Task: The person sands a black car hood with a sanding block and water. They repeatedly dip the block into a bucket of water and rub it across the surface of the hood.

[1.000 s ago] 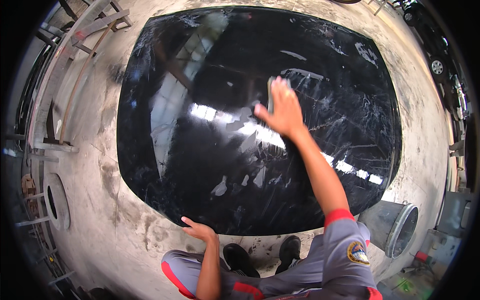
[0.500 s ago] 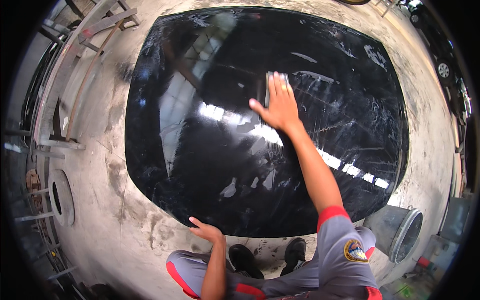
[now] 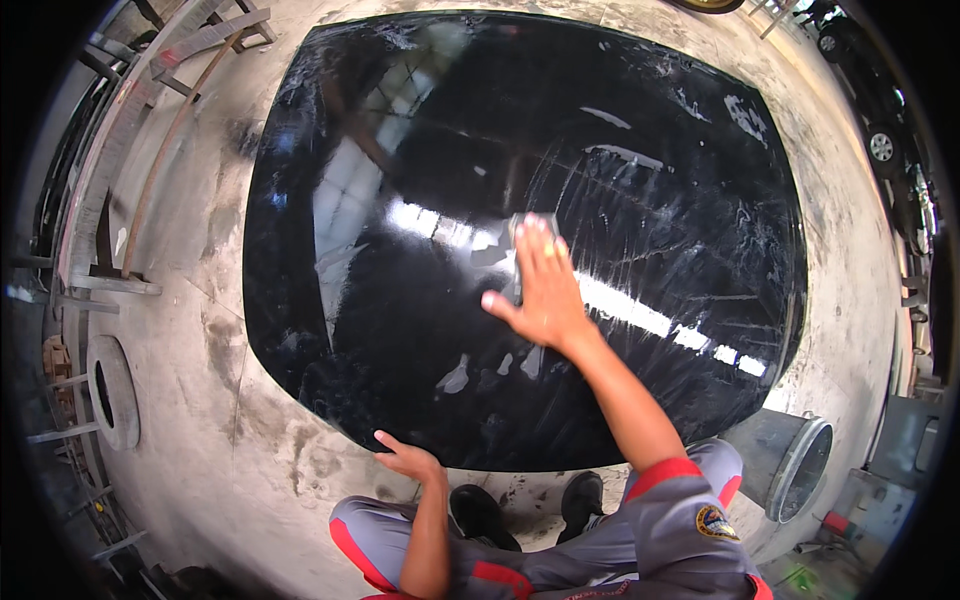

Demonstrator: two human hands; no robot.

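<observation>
A glossy black car hood (image 3: pixel 420 380) lies in front of me, its surface wet and streaked, with dull grey patches. My right hand (image 3: pixel 545 290) is flat near its middle, thumb spread out to the left. Under those fingers is a small grey sheet that looks like sandpaper (image 3: pixel 517 232); only its rim shows. At the hood's near edge, left of centre, my left hand (image 3: pixel 412 462) grips the rim with the thumb on top. Its other fingers are partly hidden.
A grey metal bucket (image 3: pixel 795 465) lies on its side at the near right. On the left are a tyre (image 3: pixel 113 392) and a wooden stand (image 3: pixel 115 285). Dark cars (image 3: pixel 880 150) line the far right. My shoes (image 3: pixel 485 515) are just below the hood's near edge.
My right hand has slid toward me and slightly left with the sheet, leaving pale streaks on the hood behind it. My left hand has stayed at the rim.
</observation>
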